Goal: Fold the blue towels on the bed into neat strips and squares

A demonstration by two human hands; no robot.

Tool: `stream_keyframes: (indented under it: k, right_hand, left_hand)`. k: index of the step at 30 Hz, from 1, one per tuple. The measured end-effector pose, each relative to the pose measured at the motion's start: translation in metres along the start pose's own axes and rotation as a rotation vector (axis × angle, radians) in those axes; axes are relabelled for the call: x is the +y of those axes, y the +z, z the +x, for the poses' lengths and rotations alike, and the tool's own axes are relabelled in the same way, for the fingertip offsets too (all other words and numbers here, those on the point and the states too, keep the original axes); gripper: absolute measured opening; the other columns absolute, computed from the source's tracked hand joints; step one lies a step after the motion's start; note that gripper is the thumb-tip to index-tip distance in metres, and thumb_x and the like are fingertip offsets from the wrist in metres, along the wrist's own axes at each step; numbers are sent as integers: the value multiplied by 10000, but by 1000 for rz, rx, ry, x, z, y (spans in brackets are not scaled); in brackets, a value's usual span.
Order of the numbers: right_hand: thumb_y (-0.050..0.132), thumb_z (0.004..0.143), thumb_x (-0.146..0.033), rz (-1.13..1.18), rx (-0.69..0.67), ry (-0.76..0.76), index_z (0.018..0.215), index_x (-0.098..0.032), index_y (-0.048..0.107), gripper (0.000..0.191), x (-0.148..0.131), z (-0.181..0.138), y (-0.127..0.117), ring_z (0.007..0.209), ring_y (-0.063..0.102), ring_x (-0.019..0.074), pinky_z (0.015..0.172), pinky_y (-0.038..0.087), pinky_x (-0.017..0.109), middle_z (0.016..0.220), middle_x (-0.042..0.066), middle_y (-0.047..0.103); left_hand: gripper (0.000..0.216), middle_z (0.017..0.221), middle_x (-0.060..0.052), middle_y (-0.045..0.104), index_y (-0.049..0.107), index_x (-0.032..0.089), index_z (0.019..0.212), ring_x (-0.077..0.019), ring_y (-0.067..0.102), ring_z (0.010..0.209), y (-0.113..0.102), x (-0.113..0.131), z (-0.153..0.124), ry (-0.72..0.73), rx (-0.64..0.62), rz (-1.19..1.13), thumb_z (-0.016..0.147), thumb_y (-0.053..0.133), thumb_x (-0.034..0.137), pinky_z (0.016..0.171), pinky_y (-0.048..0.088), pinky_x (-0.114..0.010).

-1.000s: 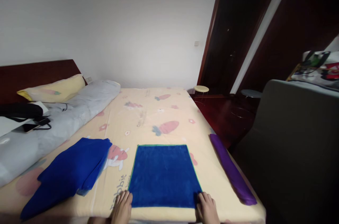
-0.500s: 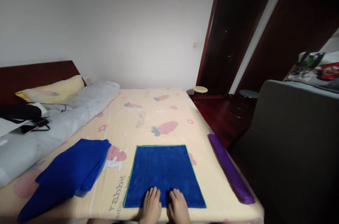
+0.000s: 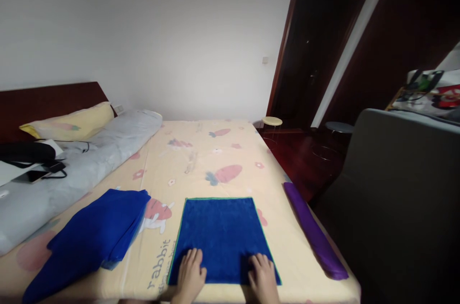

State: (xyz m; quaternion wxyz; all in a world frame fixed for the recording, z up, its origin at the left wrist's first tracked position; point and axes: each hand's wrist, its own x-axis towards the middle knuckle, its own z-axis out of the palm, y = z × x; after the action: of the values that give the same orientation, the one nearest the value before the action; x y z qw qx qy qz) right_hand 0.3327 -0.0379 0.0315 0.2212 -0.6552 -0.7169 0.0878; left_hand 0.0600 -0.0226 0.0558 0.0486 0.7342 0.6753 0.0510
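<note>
Blue towel point(image 3: 223, 234), square, green-edged: lies flat on the near part of the bed sheet point(image 3: 215, 160), its near edge close to the mattress edge. It has kept its place across all three frames.

Left hand point(image 3: 189, 277): palm down, fingers straight and loosely together, pressed flat on the towel by its near left corner. Nothing is gripped.

Right hand point(image 3: 264, 277): palm down, fingers straight and loosely together, pressed flat on the towel by its near right corner. Nothing is gripped.

Change noted: half a second ago both hands lay side by side, almost touching, at the middle of the towel's near edge. They now sit well apart, each toward its own corner. A second ago they rested at the outer near corners, partly off the cloth.

Sheet: pale yellow, printed with carrots and the word "rabbit" just left of the towel.

Pile of blue cloths point(image 3: 93, 237): loosely folded, left of the towel, apart from it.

Purple roll point(image 3: 312, 237): long, along the right edge of the bed, apart from the towel.

Grey bolster point(image 3: 82, 160): runs along the far left side, with a yellow pillow point(image 3: 68, 122) against the dark headboard point(image 3: 46, 98).

Black bag point(image 3: 25, 150): on the far left.

Grey chair back point(image 3: 402, 189): right of the bed.

Round stool point(image 3: 272, 121): beyond the bed, near the dark door point(image 3: 316, 54).
</note>
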Motion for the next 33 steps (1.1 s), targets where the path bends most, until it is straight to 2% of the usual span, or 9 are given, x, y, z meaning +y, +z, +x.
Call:
stream_keyframes:
  k: [4, 7, 10, 16, 20, 24, 29, 31, 33]
  right_hand:
    - [429, 711, -66, 95, -143, -59, 1190, -284, 579, 547, -65, 22, 7, 1140, 521, 244, 988, 350, 393, 1220, 49, 613]
    - [411, 736, -80, 114, -188, -59, 1255, -295, 550, 579, -71, 24, 11, 1168, 512, 246, 1012, 343, 407, 1284, 49, 588]
    - [403, 719, -72, 60, -125, -49, 1255, -291, 558, 599, -34, 14, 13, 1165, 514, 249, 998, 365, 411, 1293, 50, 585]
    - [440, 743, -130, -7, 34, 47, 1189, -269, 603, 495, 70, -16, 14, 1066, 573, 266, 880, 443, 409, 1174, 87, 643]
    - [442, 730, -99, -47, 70, 85, 1107, -274, 635, 459, 73, -11, 7, 1036, 585, 266, 883, 425, 431, 1129, 75, 662]
    - [443, 752, -97, -47, 51, 53, 1068, -252, 652, 409, 15, 23, -5, 1099, 556, 264, 946, 388, 427, 1171, 79, 646]
    - [421, 657, -39, 41, -143, -121, 1294, -267, 535, 686, -67, 67, -2, 1268, 456, 238, 1053, 307, 418, 1391, 53, 536]
    - [428, 673, -63, 66, -203, -128, 1307, -262, 529, 672, -77, 74, 3, 1281, 447, 246, 1060, 300, 428, 1412, 62, 521]
    - [441, 710, -105, 70, -207, -122, 1298, -269, 538, 618, -69, 74, 8, 1276, 454, 251, 1062, 299, 439, 1406, 63, 530]
  left_hand:
    - [546, 1459, -71, 489, 475, 214, 1373, -226, 383, 1363, 12, 61, 20, 56, -166, -115, 830, 423, 198, 1115, 276, -353]
    - [560, 1520, -68, 410, 416, 217, 1418, -223, 307, 1415, 23, 72, 23, 33, -248, -171, 860, 383, 208, 1154, 221, -374]
    - [563, 1518, -63, 413, 419, 241, 1416, -228, 311, 1412, 34, 44, 14, -12, -194, -119, 856, 380, 183, 1157, 204, -398]
    - [480, 1314, -86, 595, 584, 226, 1259, -259, 484, 1243, 32, -57, -24, -138, 11, 119, 831, 395, 119, 1038, 324, -394]
    - [428, 1204, -70, 640, 645, 230, 1129, -255, 513, 1179, 11, -80, -31, -133, 95, 144, 789, 417, 101, 984, 353, -387]
    - [528, 1303, -59, 591, 595, 218, 1211, -222, 468, 1248, -7, -40, -6, -93, 129, 25, 741, 409, 69, 1048, 318, -371]
    - [711, 1538, -53, 373, 423, 205, 1406, -208, 290, 1416, -3, 43, 44, 75, 4, -150, 705, 434, 90, 1139, 235, -373]
    - [699, 1557, -50, 344, 435, 216, 1402, -207, 253, 1438, 6, 59, 55, 104, -39, -192, 713, 435, 100, 1153, 211, -381]
    - [670, 1539, -46, 379, 461, 234, 1386, -203, 278, 1429, 15, 54, 58, 111, -47, -217, 728, 433, 109, 1152, 219, -386]
